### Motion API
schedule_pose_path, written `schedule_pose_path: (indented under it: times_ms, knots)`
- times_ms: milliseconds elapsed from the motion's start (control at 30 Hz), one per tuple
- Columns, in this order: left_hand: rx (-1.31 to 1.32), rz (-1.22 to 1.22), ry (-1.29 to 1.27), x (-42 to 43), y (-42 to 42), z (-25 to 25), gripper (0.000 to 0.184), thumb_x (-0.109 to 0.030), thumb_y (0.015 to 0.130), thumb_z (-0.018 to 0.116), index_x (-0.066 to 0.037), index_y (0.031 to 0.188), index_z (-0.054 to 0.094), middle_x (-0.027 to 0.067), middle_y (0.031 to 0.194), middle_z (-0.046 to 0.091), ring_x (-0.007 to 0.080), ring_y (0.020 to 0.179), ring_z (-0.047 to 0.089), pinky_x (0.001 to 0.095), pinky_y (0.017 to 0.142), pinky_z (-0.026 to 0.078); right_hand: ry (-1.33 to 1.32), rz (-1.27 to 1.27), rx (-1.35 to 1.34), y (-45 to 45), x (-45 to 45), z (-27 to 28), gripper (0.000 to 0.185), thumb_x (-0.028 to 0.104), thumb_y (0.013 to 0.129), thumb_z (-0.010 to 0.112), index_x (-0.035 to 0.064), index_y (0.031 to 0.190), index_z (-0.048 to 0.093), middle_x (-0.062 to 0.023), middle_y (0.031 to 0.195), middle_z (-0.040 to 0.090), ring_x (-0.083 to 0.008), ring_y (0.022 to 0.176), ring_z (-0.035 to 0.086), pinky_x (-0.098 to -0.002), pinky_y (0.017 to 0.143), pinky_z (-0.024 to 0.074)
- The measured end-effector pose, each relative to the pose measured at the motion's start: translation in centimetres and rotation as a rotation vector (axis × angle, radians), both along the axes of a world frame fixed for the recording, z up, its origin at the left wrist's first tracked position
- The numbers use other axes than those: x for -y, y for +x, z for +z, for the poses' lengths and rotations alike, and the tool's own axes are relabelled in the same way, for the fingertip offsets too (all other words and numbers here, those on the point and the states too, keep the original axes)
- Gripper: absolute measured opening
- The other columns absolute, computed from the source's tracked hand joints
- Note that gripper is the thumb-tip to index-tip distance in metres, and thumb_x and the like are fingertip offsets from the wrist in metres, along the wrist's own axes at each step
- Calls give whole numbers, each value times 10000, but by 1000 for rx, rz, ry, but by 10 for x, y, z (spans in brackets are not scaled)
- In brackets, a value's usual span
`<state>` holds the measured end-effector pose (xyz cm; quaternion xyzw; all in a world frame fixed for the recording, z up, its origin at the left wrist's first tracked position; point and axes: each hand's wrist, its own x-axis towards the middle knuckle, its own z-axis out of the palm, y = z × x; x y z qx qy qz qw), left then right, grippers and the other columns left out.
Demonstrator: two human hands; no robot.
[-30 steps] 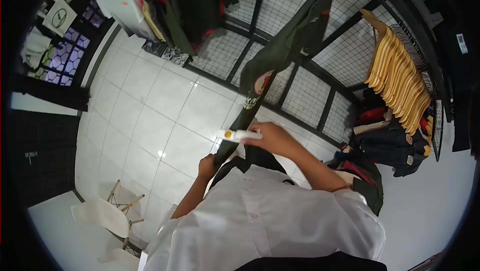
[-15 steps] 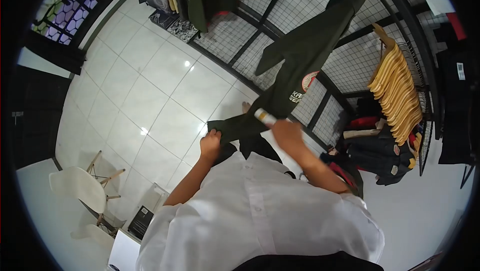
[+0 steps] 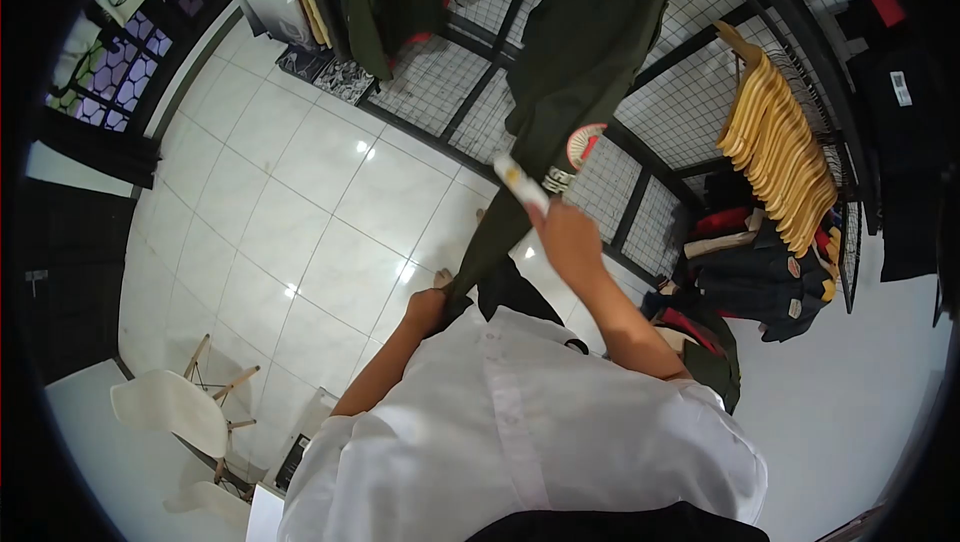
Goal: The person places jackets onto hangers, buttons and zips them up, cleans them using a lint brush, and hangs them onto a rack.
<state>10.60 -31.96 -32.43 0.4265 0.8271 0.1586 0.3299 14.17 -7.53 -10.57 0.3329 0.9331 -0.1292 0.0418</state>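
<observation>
Left hand (image 3: pixel 427 310) grips green garment (image 3: pixel 580 57) (right hand (image 3: pixel 570 242), white tool (image 3: pixel 519 182)).

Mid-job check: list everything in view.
hanging garment: one, dark green, centre
handheld tool: one, white-yellow, centre
wooden hangers: many, yellow-brown, right
other clothes: several, mixed colours, upper left, right
mesh rack: count unclear, black, top to right
chairs: two, white, lower left
door: one, dark, left edge
window panes: several, purplish, upper left
floor tiles: many, white, centre left
worn shirt: one, white, bottom
left hand: one, bare, gripping garment
right hand: one, bare, holding tool
</observation>
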Motion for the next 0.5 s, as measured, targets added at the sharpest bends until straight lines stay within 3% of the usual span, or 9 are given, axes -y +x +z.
schedule_pose_path:
  times_ms: [67, 133, 200, 267, 300, 333, 367, 400, 500]
  knots:
    - [40, 42, 36, -5, -1, 2, 192, -229, 752, 620, -39, 724, 630, 204, 729, 641, 368, 714, 643, 459, 647, 520, -169, 137, 154, 35, 10, -58, 524, 480, 892, 512, -14, 757, 621, -205, 729, 639, -387, 696, 633, -466, 627, 504]
    - [129, 133, 88, -9, -8, 3, 242, -284, 733, 649, -43, 729, 636, 208, 747, 644, 379, 735, 640, 463, 673, 518, -283, 173, 172, 45, 24, -73, 539, 493, 883, 521, -14, 738, 628, -205, 740, 641, -384, 715, 635, -466, 648, 505]
    - [198, 142, 44, -10, -11, 2, 293, -333, 706, 681, -52, 785, 652, 208, 776, 649, 387, 770, 635, 464, 708, 514, -440, 232, 331, 39, 40, -53, 504, 478, 840, 582, -20, 801, 653, -227, 725, 639, -381, 730, 648, -464, 663, 522]
    - [229, 67, 86, -11, -14, -5, 318, -359, 729, 668, -52, 812, 657, 203, 787, 652, 382, 788, 636, 455, 712, 514, -434, 248, 98, 14, 26, -2, 511, 502, 821, 592, -4, 848, 656, -224, 756, 648, -387, 732, 645, -459, 675, 520]
    - [249, 26, 113, -12, -14, -8, 330, -371, 740, 661, -52, 826, 659, 201, 792, 654, 379, 797, 636, 451, 715, 513, -349, 231, -22, -2, 10, 25, 494, 499, 814, 602, 15, 895, 656, -205, 742, 646, -385, 728, 644, -459, 676, 516]
    - [246, 13, 116, -12, -15, -6, 330, -371, 740, 661, -52, 826, 659, 201, 792, 654, 379, 797, 636, 451, 715, 513, -192, 188, -313, -11, -14, 30, 489, 505, 807, 615, 23, 888, 638, -199, 705, 636, -377, 720, 647, -462, 664, 515]
    - [266, 15, 69, -10, -19, -2, 343, -382, 752, 652, -47, 829, 658, 195, 784, 655, 371, 786, 639, 445, 709, 512, 4, 130, -306, -28, -35, 77, 412, 442, 800, 671, 40, 874, 620, -183, 663, 622, -366, 638, 627, -438, 588, 489]
    - [284, 20, 24, -6, -24, 1, 357, -392, 764, 642, -42, 832, 656, 189, 776, 657, 363, 775, 642, 440, 703, 510, 208, 102, -395, -40, -67, 102, 382, 413, 809, 674, 41, 878, 623, -185, 677, 624, -364, 651, 623, -433, 598, 489]
    - [343, 69, -58, 14, -38, -14, 359, -392, 787, 636, -37, 835, 662, 160, 745, 662, 318, 704, 639, 404, 664, 499, 282, -43, -581, -54, -164, 158, 418, 432, 862, 611, 16, 874, 649, -168, 652, 609, -298, 601, 607, -385, 565, 458]
